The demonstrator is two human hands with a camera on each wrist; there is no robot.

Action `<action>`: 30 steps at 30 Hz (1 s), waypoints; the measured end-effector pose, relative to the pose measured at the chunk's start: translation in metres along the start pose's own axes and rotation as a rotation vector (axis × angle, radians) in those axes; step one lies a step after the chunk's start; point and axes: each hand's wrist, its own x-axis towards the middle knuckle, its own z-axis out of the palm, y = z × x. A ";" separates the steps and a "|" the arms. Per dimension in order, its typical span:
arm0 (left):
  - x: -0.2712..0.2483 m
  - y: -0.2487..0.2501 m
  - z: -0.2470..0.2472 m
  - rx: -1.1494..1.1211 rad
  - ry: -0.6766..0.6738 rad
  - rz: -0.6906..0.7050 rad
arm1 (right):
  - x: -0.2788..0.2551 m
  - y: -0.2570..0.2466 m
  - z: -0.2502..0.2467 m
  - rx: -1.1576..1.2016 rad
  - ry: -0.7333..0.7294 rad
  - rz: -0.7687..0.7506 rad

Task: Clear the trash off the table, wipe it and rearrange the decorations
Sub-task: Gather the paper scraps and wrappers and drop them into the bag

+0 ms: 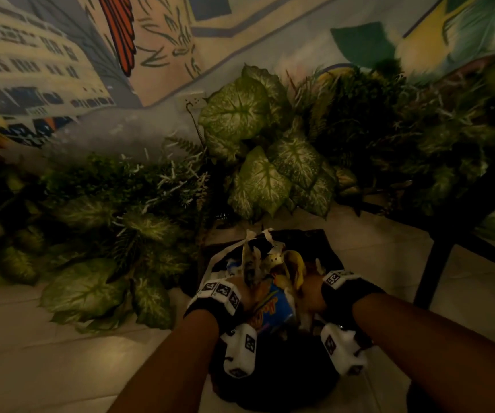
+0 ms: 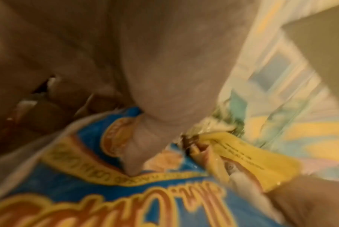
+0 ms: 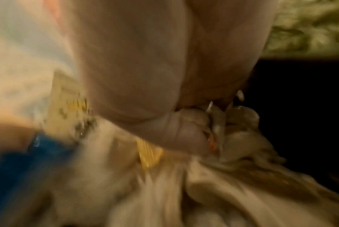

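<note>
While both hands are low in the centre of the head view, they carry one bundle of trash over a dark bin or bag [image 1: 270,380] on the pale tiled floor [image 1: 61,353]. The left hand [image 1: 240,293] presses its curled fingers [image 2: 137,153] into a glossy blue snack packet with orange and yellow lettering [image 1: 276,308], gripping it from that side. The right hand [image 1: 311,296] is clenched on a wad of crumpled pale paper [image 3: 232,138] at the bundle's other side. A yellow wrapper [image 1: 295,269] and torn white scraps [image 1: 258,248] stick up loose from the top.

To finish this well, I would keep both hands squeezing inward until the bundle sits right above the dark opening, then lower it in before letting go, so the loose top pieces do not slide off. The green and white patterned artificial leaves [image 1: 258,138] crowd the upper middle of the frame, so scraps that fall there would be hard to find.
</note>
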 end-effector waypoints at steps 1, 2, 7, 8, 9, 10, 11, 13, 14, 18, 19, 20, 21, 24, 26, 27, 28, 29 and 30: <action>0.004 -0.002 0.000 -0.044 0.015 0.012 | -0.001 0.000 -0.004 0.047 0.002 -0.037; 0.004 -0.003 -0.001 -0.081 0.012 0.011 | -0.005 0.002 -0.009 0.093 -0.010 -0.055; -0.001 -0.010 -0.008 -0.313 0.069 -0.048 | -0.041 0.004 -0.036 0.254 0.051 -0.234; -0.004 -0.012 -0.008 -0.327 0.091 -0.076 | -0.047 0.005 -0.038 0.271 0.058 -0.227; -0.009 -0.014 -0.008 -0.341 0.118 -0.099 | -0.050 0.007 -0.039 0.285 0.068 -0.236; -0.016 -0.014 -0.010 -0.328 0.135 -0.123 | -0.053 0.008 -0.042 0.263 0.083 -0.238; -0.022 -0.015 -0.012 -0.304 0.159 -0.141 | -0.054 0.007 -0.043 0.214 0.093 -0.246; -0.029 -0.016 -0.015 -0.266 0.208 -0.170 | -0.054 0.005 -0.042 0.046 0.093 -0.215; -0.031 -0.016 -0.016 -0.265 0.215 -0.189 | -0.052 0.003 -0.041 -0.016 0.106 -0.169; -0.036 -0.011 -0.017 -0.301 0.212 -0.220 | -0.053 -0.012 -0.038 -0.155 0.074 -0.281; -0.037 -0.009 -0.016 -0.287 0.224 -0.206 | -0.051 -0.014 -0.037 -0.156 0.053 -0.322; -0.039 -0.006 -0.016 -0.268 0.242 -0.192 | -0.051 -0.017 -0.037 -0.150 0.039 -0.341; -0.038 -0.004 -0.015 -0.247 0.271 -0.175 | -0.052 -0.019 -0.037 -0.134 0.046 -0.354; -0.039 0.000 -0.017 -0.247 0.315 -0.111 | -0.059 -0.022 -0.041 -0.040 0.062 -0.396; -0.036 0.001 -0.019 -0.257 0.322 -0.069 | -0.063 -0.022 -0.047 0.020 0.037 -0.405; -0.035 0.001 -0.019 -0.255 0.333 -0.045 | -0.062 -0.021 -0.049 0.028 0.031 -0.405; -0.034 0.002 -0.019 -0.251 0.340 -0.018 | -0.063 -0.019 -0.050 0.010 0.022 -0.392; -0.032 0.002 -0.019 -0.244 0.339 0.003 | -0.064 -0.018 -0.052 -0.024 0.003 -0.372; -0.032 0.002 -0.020 -0.233 0.331 0.023 | -0.065 -0.016 -0.052 -0.052 -0.016 -0.359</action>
